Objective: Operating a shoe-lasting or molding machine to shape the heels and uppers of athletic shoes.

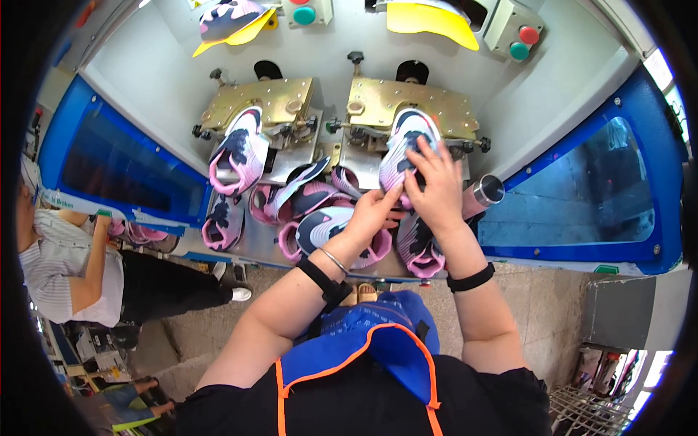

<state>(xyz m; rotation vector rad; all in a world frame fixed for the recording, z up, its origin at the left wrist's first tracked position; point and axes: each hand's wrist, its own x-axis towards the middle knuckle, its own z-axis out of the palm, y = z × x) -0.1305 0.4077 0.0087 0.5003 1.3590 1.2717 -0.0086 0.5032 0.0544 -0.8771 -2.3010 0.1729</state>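
A pink, white and dark navy shoe upper (393, 158) lies toe-forward at the right brass-coloured clamp plate (403, 96) of the machine. My right hand (439, 187) grips its right side, fingers over the top and thumb near the heel end. Closed at the heel edge is my left hand (372, 215), fingertips pinching the pink collar; part of that grip is hidden. To the left, a matching shoe upper (242, 152) rests with its toe at the left brass-coloured plate (263, 100). Several more uppers (320, 229) are heaped on the metal ledge between and below the plates.
A pink steel-rimmed tumbler (481, 196) stands right of my right hand. Blue-framed window panels (582, 185) flank the machine. Control boxes (512, 29) and yellow-edged shoe forms (429, 23) are at the back. Another person (80, 269) works on the left.
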